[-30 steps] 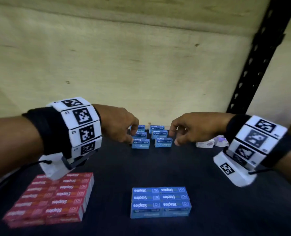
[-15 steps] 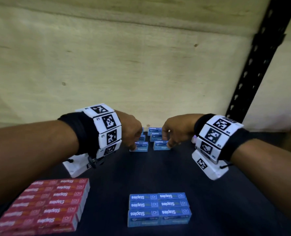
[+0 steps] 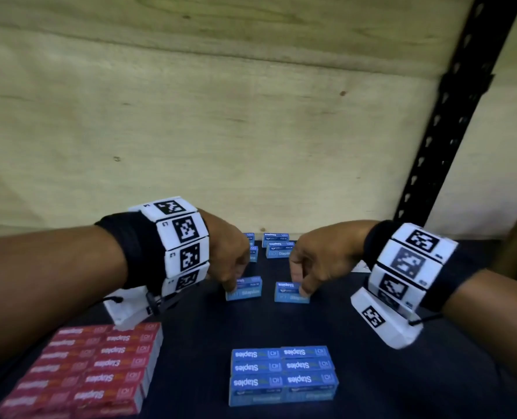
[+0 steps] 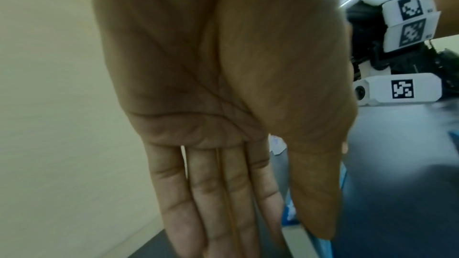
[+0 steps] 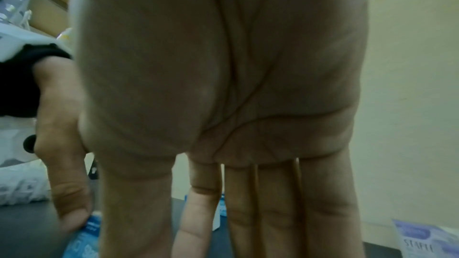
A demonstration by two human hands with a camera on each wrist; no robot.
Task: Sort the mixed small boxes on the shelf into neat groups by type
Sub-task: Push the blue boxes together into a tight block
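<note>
In the head view, two blue staple boxes lie apart on the dark shelf [image 3: 402,388], in front of the back cluster of blue boxes [image 3: 278,246]. My left hand [image 3: 231,285] pinches the left box [image 3: 246,291] at its left end. My right hand [image 3: 301,287] pinches the right box [image 3: 290,293] between thumb and fingers. In the left wrist view a blue box [image 4: 289,215] shows between thumb and fingers. A neat group of blue boxes [image 3: 283,375] sits at the front centre. The red boxes [image 3: 94,367] form a group at the front left.
A plywood back wall [image 3: 251,146] closes the shelf behind the cluster. A black perforated upright [image 3: 450,116] stands at the right. Pale lilac staple boxes [image 5: 422,240] lie at the back right, mostly hidden behind my right wrist in the head view.
Both hands have drawn back from the back cluster toward the front, each bringing one blue box along. The two boxes now sit apart from the cluster.
</note>
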